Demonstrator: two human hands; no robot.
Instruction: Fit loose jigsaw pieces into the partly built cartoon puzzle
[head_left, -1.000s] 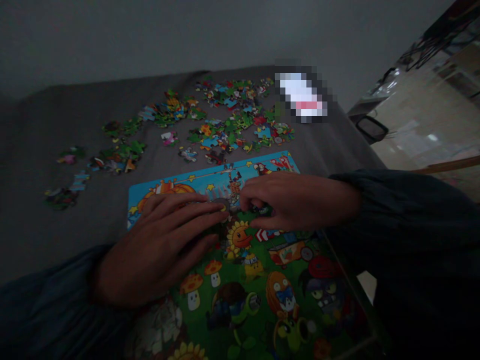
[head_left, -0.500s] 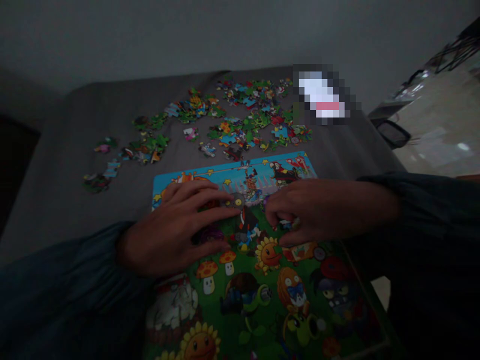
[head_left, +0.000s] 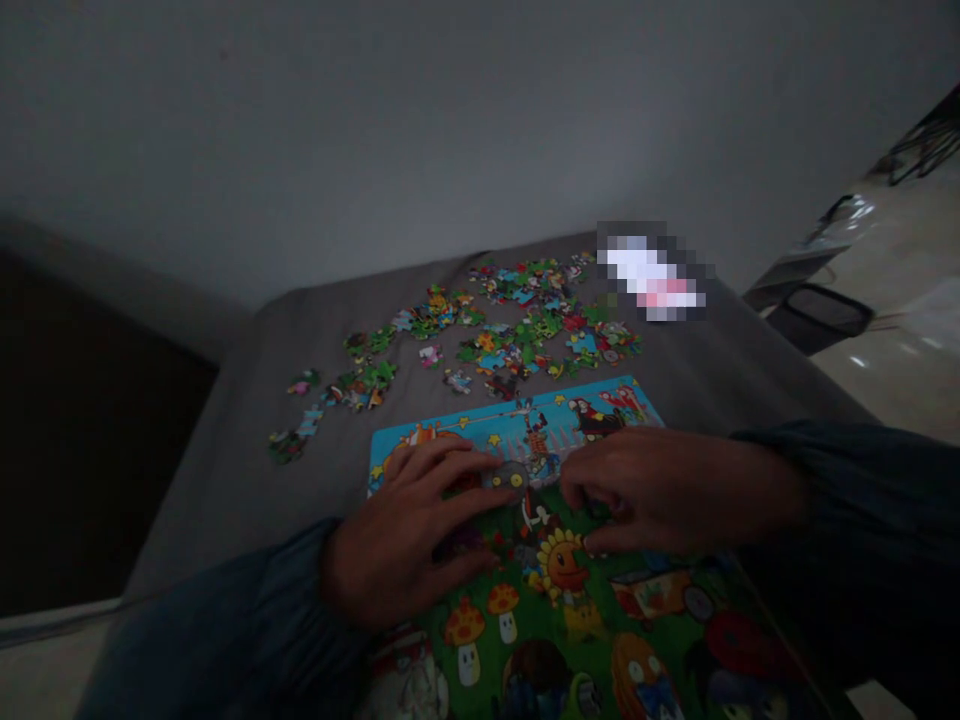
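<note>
A jigsaw picture board (head_left: 525, 640) with cartoon sunflowers, mushrooms and zombies lies in front of me, its blue upper edge toward the loose pieces. My left hand (head_left: 420, 530) rests on its left upper part, fingers spread and open. On the right upper part is my right hand (head_left: 652, 490), its fingers bent down to the board and its thumb apart from them. Patches of the picture show between thumb and fingers; no held piece can be made out. A sunflower figure (head_left: 564, 562) shows between the hands. Loose puzzle pieces (head_left: 517, 345) lie beyond the board.
Grey cloth (head_left: 240, 400) covers the table, which meets a pale wall (head_left: 375, 130). A pixelated bright object (head_left: 652, 278) lies at the back right corner. To the right, a black-framed object (head_left: 829, 310) stands by the shiny floor (head_left: 900, 370).
The view has tilted up and turned left, so everything sits lower and further right. Both hands stay at about the same places on the board, in similar poses.
</note>
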